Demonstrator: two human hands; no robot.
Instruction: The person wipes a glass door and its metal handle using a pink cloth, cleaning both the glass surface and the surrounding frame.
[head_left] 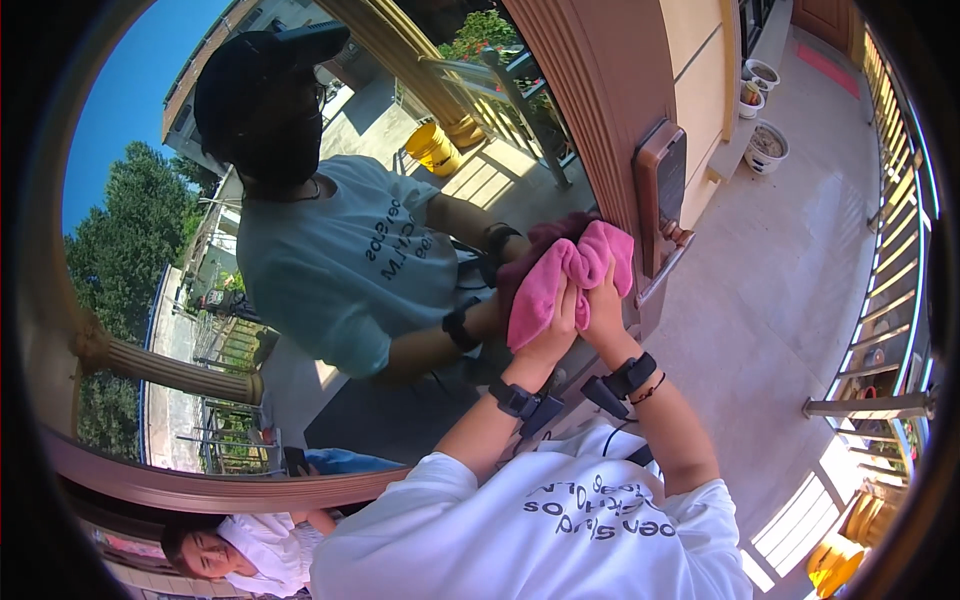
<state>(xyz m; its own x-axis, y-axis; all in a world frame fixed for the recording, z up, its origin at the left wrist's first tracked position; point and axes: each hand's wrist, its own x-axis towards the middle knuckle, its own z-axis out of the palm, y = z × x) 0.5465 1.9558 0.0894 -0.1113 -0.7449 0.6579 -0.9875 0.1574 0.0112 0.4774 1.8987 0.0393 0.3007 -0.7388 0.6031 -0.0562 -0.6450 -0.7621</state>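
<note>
I see left hand (pixel 549 333) and right hand (pixel 602 308) gripping a pink cloth (pixel 572 270) against glass (pixel 365 425), wiping apparently midway, remainder unclear.

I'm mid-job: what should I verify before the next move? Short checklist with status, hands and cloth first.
1. Left hand holding the pink cloth: ok.
2. Right hand on the same cloth: ok.
3. Cloth spread flat: not ok, bunched in folds.
4. Cloth pressed firmly to the reflective pane: cannot tell.
5. Door handle unit clear of both hands: ok.
6. Black band on each wrist: ok.
</note>
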